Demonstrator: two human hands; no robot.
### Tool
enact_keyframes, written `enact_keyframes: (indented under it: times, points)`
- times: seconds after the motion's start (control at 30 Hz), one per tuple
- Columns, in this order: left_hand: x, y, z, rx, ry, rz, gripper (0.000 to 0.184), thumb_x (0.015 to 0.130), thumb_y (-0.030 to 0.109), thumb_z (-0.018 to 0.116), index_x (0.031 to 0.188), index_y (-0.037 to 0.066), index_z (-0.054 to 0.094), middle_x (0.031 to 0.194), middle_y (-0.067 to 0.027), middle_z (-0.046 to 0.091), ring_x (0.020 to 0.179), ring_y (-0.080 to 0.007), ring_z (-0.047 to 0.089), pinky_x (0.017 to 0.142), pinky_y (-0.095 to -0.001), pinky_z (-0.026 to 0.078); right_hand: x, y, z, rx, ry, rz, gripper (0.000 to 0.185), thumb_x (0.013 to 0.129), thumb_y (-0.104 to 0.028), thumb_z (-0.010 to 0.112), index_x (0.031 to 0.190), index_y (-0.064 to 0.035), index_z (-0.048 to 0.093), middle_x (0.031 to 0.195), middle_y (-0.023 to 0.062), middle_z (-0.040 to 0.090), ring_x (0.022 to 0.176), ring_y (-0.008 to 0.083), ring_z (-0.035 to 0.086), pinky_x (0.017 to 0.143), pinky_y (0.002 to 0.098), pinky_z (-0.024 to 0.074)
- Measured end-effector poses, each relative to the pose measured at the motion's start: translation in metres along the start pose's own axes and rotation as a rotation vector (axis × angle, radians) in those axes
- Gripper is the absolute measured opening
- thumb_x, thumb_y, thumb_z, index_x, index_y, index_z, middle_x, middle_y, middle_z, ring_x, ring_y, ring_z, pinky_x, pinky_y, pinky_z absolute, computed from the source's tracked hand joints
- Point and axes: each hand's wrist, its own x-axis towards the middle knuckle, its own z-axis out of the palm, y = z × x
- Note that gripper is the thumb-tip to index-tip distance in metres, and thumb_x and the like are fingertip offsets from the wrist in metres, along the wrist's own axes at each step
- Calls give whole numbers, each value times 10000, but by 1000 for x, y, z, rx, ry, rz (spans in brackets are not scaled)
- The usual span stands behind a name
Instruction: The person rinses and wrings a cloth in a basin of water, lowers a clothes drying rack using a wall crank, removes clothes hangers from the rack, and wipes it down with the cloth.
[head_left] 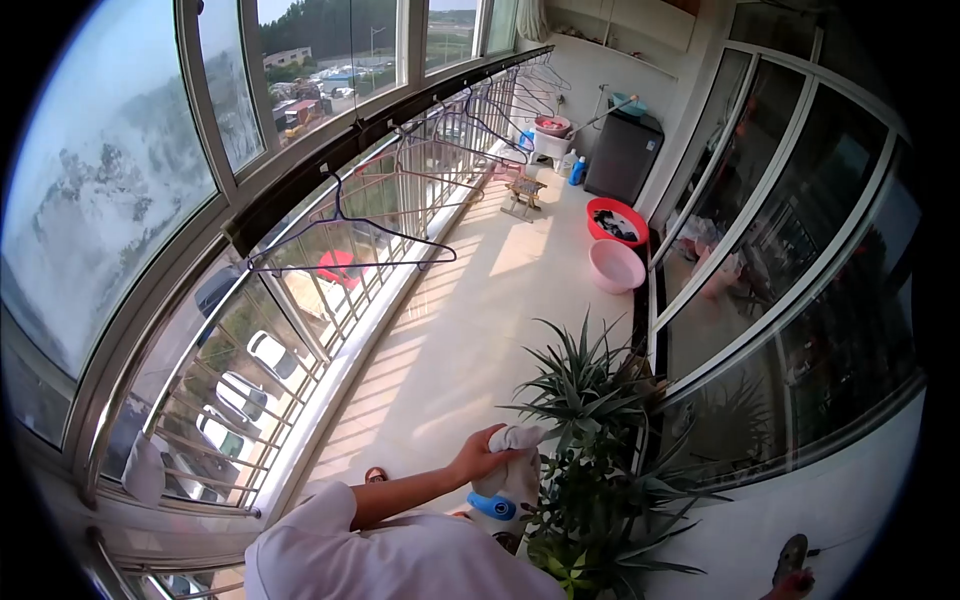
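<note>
My left hand [478,456] is closed around a crumpled white cloth [510,470], which hangs down in front of me beside the plants. Below the cloth shows a blue object [493,505] with a round mark, its kind unclear. At the lower right edge, in shadow, part of my right hand [795,585] appears just under a dark oval object [790,558] by the white wall. Whether its fingers grip that object I cannot make out.
Spiky potted plants [590,390] stand close on my right. Hangers [350,225] hang from a dark rail [300,180] along the windows. Farther off are a pink basin [617,267], a red basin [622,212], a small stool [524,192] and a dark washing machine [625,155].
</note>
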Motion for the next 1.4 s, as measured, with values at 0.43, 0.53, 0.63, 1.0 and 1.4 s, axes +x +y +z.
enact_keyframes:
  times: [0.43, 0.53, 0.63, 1.0, 1.4]
  points:
    - [-11, 136, -76, -104, -18, 455, 766, 892, 367, 567, 1455, 101, 121, 1473, -109, 184, 1353, -229, 183, 1068, -358, 230, -577, -315, 466, 584, -1536, 466, 609, 876, -260, 583, 1330, 41, 312, 1318, 191, 375, 1213, 257, 390, 989, 354, 309]
    - [-41, 176, -126, 6, -84, 666, 803, 861, 321, 617, 1447, 66, 131, 1470, -165, 191, 1366, -257, 170, 1092, -367, 167, -601, -344, 507, 619, -1274, 330, 321, 881, -134, 553, 1130, 58, 488, 1069, 116, 575, 946, 186, 560, 844, 319, 426]
    - [-76, 223, -199, 331, 129, 853, 657, 797, 139, 674, 1356, 37, 343, 1355, -207, 386, 1268, -311, 372, 1032, -392, 300, -595, -394, 571, 790, -1138, 401, 312, 875, -149, 562, 1094, 66, 503, 1069, 131, 571, 939, 187, 559, 840, 322, 426]
    - [-42, 219, -365, 181, 592, 665, 596, 720, 86, 696, 1262, 29, 453, 1273, -132, 479, 1156, -224, 475, 986, -364, 351, -697, -565, 712, 1069, -1421, -749, 489, 806, -394, 586, 1184, -91, 518, 1219, 127, 496, 1140, 366, 447, 987, 498, 298]
    - [-12, 233, -386, -94, 441, 754, 554, 852, 85, 608, 1315, -37, 330, 1250, -120, 475, 1177, -211, 450, 1025, -342, 303, -704, -548, 755, 921, -1484, -543, 640, 809, -368, 626, 1303, -27, 403, 1328, 182, 423, 1254, 413, 349, 1049, 470, 269]
